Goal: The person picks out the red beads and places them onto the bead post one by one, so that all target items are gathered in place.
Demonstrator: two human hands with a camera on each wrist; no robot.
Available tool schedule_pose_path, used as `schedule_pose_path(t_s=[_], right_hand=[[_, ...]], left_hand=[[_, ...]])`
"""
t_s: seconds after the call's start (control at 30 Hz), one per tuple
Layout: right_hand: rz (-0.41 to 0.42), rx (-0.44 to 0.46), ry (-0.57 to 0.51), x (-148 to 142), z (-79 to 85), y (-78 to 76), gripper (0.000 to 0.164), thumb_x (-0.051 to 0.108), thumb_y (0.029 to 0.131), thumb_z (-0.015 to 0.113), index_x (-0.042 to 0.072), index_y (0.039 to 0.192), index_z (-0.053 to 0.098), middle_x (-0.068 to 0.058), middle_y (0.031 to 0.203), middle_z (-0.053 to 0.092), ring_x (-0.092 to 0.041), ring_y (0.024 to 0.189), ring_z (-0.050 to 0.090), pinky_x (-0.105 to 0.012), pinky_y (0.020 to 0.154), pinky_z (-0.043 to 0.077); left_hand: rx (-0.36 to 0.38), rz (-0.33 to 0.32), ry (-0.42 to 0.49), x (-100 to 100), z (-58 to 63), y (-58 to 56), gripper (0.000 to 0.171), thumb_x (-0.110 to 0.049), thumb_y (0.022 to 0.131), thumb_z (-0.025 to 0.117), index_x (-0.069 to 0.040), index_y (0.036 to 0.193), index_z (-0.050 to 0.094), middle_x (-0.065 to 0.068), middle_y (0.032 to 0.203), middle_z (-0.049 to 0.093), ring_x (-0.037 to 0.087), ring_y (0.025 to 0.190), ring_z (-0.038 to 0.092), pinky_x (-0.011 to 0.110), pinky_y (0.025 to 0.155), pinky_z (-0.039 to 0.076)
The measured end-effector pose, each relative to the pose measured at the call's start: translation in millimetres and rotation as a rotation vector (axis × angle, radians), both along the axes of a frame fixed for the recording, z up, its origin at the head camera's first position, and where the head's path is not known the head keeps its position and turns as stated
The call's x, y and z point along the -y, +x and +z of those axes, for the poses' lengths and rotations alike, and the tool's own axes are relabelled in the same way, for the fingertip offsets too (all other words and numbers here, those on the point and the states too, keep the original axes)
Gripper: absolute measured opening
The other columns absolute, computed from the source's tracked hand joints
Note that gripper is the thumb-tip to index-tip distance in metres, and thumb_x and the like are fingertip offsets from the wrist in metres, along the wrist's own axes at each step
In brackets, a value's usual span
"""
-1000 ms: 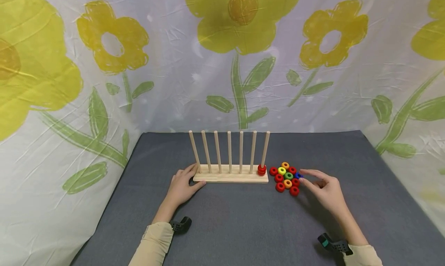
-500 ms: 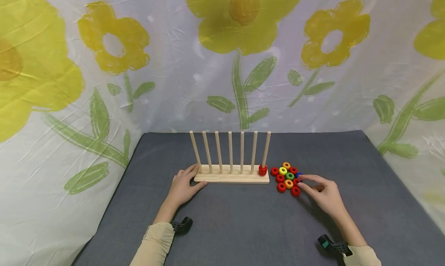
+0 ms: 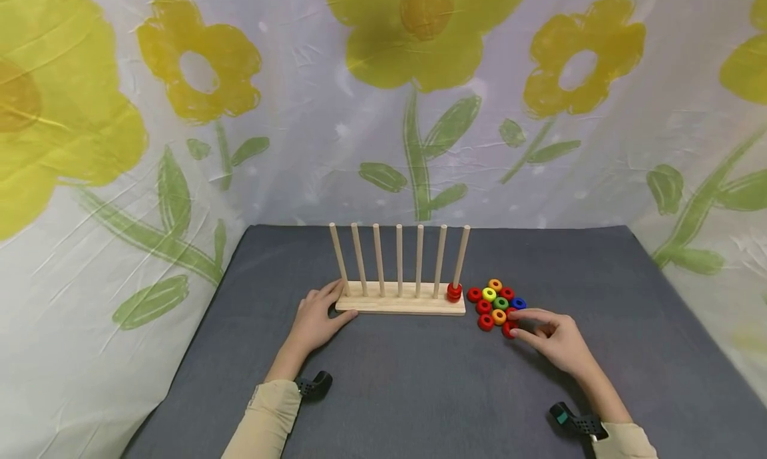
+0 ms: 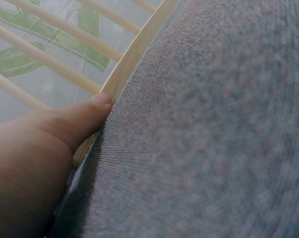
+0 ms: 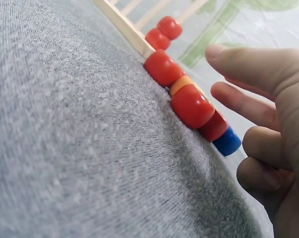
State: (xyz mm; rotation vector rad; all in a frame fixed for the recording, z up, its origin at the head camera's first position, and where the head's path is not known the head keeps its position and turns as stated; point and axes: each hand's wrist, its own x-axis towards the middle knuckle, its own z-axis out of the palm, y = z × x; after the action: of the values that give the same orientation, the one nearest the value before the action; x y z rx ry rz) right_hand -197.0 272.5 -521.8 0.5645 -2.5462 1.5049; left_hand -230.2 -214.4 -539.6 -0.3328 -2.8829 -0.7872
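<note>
A pale wooden peg stand (image 3: 400, 304) with several upright pegs sits mid-table. My left hand (image 3: 314, 320) holds its left end, thumb (image 4: 97, 104) on the front edge. Two red beads (image 3: 454, 292) are stacked on the rightmost peg. Loose beads cluster to the stand's right: several red ones, a blue bead (image 3: 518, 303), a green bead (image 3: 500, 303), a yellow bead (image 3: 489, 294) and two orange ones. Over the cluster's near right side is my right hand (image 3: 557, 339), thumb and forefinger apart, near a red bead (image 5: 191, 106). Nothing visible is between those fingers in the right wrist view.
Dark grey cloth (image 3: 407, 392) covers the table. Behind it and at the sides hangs a pale curtain (image 3: 299, 146) printed with yellow flowers. Each wrist wears a black strap (image 3: 578, 422).
My right hand has shifted slightly toward me, from beside the blue bead to the nearest red bead, and the blue bead shows fully again. The left hand keeps its hold on the stand.
</note>
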Motion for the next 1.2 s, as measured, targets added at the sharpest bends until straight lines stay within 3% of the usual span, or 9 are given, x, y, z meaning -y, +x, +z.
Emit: schedule_pose_path(t_s=[0.67,1.2], right_hand=[[0.001,0.037,0.018,-5.3,-4.3,-2.3,0.031,0.013,0.083,0.087,0.012,0.113,0.078,0.009,0.054,0.036,-0.001,0.046,0.023,-0.028,0.038,0.027],[0.077,0.060,0.014,-9.0,-8.2,-3.5,0.031,0.013,0.084,0.086,0.010,0.113,0.078,0.012,0.051,0.035,0.000,0.045,0.022,-0.026,0.038,0.027]], left_hand=[[-0.009,-0.005,0.009,-0.4,0.2,0.5,0.084,-0.054,0.093,0.070,-0.008,0.156,0.042,0.014,0.156,0.042,0.037,0.120,0.047,0.056,0.095,0.036],[-0.011,0.002,0.005,-1.4,1.1,0.9,0.083,-0.053,0.092,0.071,-0.007,0.155,0.043,0.014,0.156,0.043,0.038,0.123,0.047,0.057,0.097,0.036]])
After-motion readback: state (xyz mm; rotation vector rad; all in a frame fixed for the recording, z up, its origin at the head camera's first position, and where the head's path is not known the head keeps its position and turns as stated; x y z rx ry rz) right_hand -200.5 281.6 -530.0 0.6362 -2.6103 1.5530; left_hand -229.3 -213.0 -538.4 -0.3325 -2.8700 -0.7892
